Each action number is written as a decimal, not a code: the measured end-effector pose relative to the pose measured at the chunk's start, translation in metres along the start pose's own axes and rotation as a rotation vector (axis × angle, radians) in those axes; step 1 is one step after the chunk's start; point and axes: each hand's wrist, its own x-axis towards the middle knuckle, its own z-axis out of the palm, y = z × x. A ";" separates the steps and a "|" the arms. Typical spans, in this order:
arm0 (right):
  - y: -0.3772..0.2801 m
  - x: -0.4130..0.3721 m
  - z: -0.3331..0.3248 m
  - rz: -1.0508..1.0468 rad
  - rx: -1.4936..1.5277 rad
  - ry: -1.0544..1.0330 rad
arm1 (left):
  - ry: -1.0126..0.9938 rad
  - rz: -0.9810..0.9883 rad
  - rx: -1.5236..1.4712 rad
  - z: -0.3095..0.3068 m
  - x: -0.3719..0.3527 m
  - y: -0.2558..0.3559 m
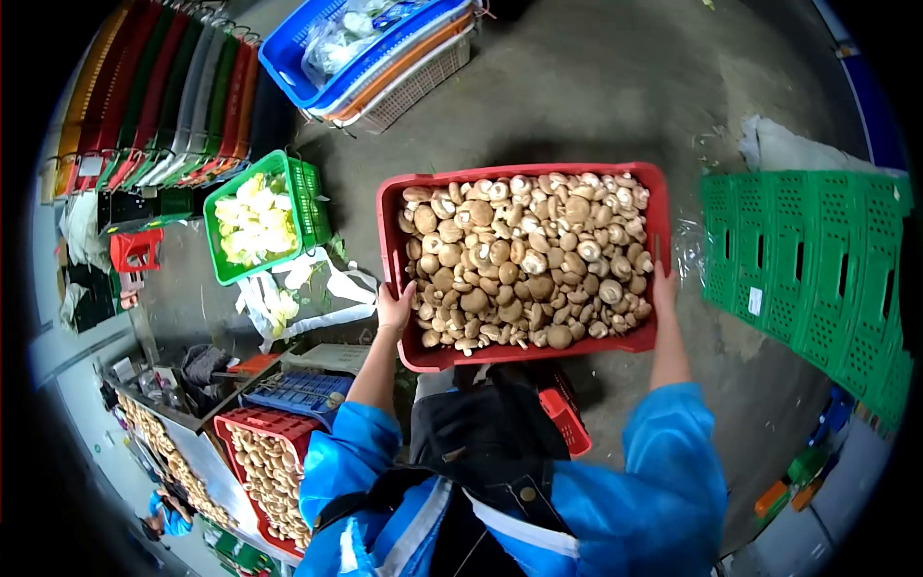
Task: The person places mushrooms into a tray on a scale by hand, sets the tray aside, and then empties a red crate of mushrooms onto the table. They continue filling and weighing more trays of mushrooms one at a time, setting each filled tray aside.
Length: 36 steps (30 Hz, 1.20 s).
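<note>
A red plastic crate [524, 171] full of brown-capped mushrooms [527, 260] is held up in front of my body, above the concrete floor. My left hand [394, 310] grips its left side near the lower corner, with the thumb over the rim. On the opposite side, my right hand [664, 288] is closed on the right wall; most of its fingers are hidden behind the crate. The mushrooms reach close to the rim, some with pale stems turned up.
Green crates [808, 269] stand stacked at the right. Nested crates in several colours [163, 96] fill the upper left. A green basket [312, 202] of pale yellow vegetables and a blue basket [332, 96] with plastic bags stand on the floor. Another red crate [231, 442] of mushrooms sits lower left.
</note>
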 end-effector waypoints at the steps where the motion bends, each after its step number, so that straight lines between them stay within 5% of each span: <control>1: -0.010 0.006 -0.006 -0.001 -0.002 -0.053 | 0.079 -0.023 0.010 0.006 0.003 0.010; 4: -0.018 0.012 -0.021 -0.014 -0.057 -0.129 | 0.253 -0.036 -0.043 0.017 0.015 -0.002; 7: -0.020 0.019 -0.021 -0.011 0.031 -0.114 | 0.086 -0.223 0.022 0.007 0.026 0.020; 9: -0.025 0.030 -0.014 0.177 0.209 -0.250 | 0.078 -0.156 -0.073 0.017 0.037 -0.011; 14: -0.060 0.026 -0.011 0.259 0.222 -0.208 | 0.027 -0.191 -0.199 0.011 0.033 0.000; 15: -0.064 0.024 -0.010 0.244 0.155 -0.188 | 0.089 -0.065 -0.228 0.019 0.039 -0.019; 16: -0.064 0.028 -0.014 0.227 0.086 -0.168 | 0.036 -0.169 -0.230 0.009 0.028 0.010; 18: -0.046 0.032 0.009 -0.112 -0.139 0.348 | 0.008 -0.280 -0.204 0.006 0.028 0.017; 24: -0.035 0.047 0.008 -0.020 0.060 0.027 | 0.074 -0.330 -0.211 0.009 0.023 0.007; 26: -0.037 0.054 0.020 -0.204 0.327 0.187 | 0.167 -0.053 -0.269 0.005 0.012 0.002; 27: -0.010 0.080 0.050 -0.231 0.239 0.301 | 0.100 -0.092 -0.293 -0.008 -0.014 0.041; 28: 0.002 0.099 0.058 -0.251 0.246 0.265 | 0.111 -0.104 -0.304 -0.013 -0.031 0.056; 30: 0.020 0.106 0.070 0.043 0.329 -0.262 | 0.113 -0.204 -0.202 -0.029 -0.073 0.104; 31: -0.003 0.089 0.031 0.068 0.334 -0.342 | 0.106 -0.326 -0.239 -0.043 -0.113 0.158; 32: 0.036 0.115 0.058 0.008 0.416 -0.302 | 0.220 -0.250 -0.230 -0.040 -0.124 0.135; 34: -0.013 0.068 -0.037 0.187 0.431 -0.514 | 0.380 -0.031 -0.348 -0.032 -0.169 0.119; 36: 0.010 0.072 -0.075 0.227 0.522 -0.528 | 0.248 -0.317 -0.421 -0.041 -0.230 0.146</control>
